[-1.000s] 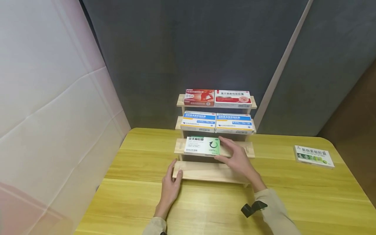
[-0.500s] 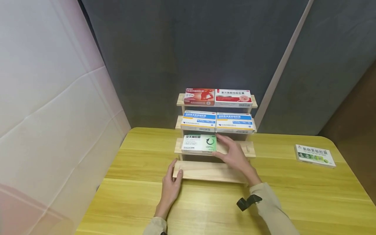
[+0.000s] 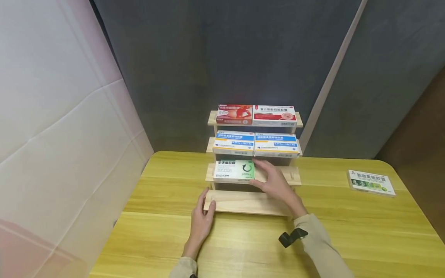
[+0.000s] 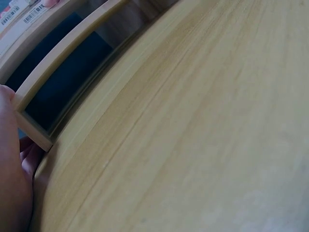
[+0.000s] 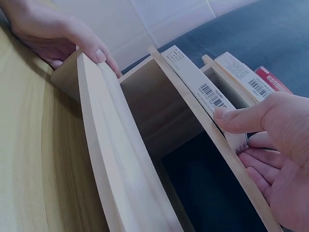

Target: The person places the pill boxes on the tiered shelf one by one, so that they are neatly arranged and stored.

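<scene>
A pale wooden stepped display rack (image 3: 247,201) stands on the table. My left hand (image 3: 202,220) grips the left end of its lowest step, thumb on top and fingers at the side; the left wrist view shows that hand (image 4: 12,159) at the step's corner. On the step above lies a white and green medicine box (image 3: 232,170), toward the left end. My right hand (image 3: 276,184) holds the box's right end between thumb and fingers. In the right wrist view the thumb lies at the front edge of the medicine box (image 5: 195,82), beside its barcode.
Two white and blue medicine boxes (image 3: 233,143) sit side by side one step higher. The top step bears a red box (image 3: 235,114) and a white and red box (image 3: 274,115). Another medicine box (image 3: 371,183) lies on the table (image 3: 347,231) at the right. A dark curtain hangs behind.
My right hand has slid the white and green medicine box left along its step, mostly in the first half second. My left hand has stayed on the rack.
</scene>
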Motion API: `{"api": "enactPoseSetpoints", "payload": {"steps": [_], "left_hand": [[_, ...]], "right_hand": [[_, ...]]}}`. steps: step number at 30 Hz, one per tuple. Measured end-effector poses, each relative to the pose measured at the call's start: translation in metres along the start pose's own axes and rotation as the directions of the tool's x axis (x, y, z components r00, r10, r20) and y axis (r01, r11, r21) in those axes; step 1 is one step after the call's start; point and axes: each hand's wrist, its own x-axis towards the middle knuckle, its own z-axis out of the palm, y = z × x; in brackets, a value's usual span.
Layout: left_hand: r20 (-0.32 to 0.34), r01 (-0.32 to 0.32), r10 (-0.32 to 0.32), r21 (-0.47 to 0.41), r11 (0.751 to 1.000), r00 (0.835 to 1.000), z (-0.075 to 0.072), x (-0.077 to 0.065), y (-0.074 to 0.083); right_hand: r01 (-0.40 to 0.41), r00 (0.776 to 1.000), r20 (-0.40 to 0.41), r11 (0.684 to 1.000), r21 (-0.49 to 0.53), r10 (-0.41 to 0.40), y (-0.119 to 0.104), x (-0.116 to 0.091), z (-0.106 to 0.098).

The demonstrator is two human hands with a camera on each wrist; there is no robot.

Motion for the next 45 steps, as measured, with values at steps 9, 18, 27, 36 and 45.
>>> {"api": "enactPoseSetpoints", "payload": {"steps": [9, 18, 27, 36, 45], "left_hand": [[0.004, 0.01, -0.01, -0.017, 1.0, 1.0, 0.002, -0.001, -0.002], [0.003, 0.036, -0.036, -0.007, 0.999, 0.999, 0.003, 0.0, 0.002], [0.0, 0.04, -0.04, -0.003, 0.999, 0.999, 0.004, 0.001, 0.01], [0.005, 0.015, -0.015, -0.004, 1.0, 1.0, 0.0, 0.0, -0.002], [-0.014, 0.013, -0.013, 0.002, 1.0, 1.0, 0.002, 0.001, -0.002]], "right_hand": [[0.013, 1.0, -0.025, 1.0, -0.004, -0.013, 0.004, -0.002, 0.0], [0.013, 0.996, -0.089, 1.0, 0.016, -0.011, 0.013, -0.012, -0.01], [0.018, 0.992, -0.129, 1.0, 0.02, -0.015, 0.022, -0.028, -0.024], [-0.015, 0.987, -0.163, 1.0, 0.001, 0.015, 0.031, -0.039, -0.038], [-0.106, 0.977, -0.182, 0.994, 0.014, 0.107, 0.043, -0.057, -0.059]]}}
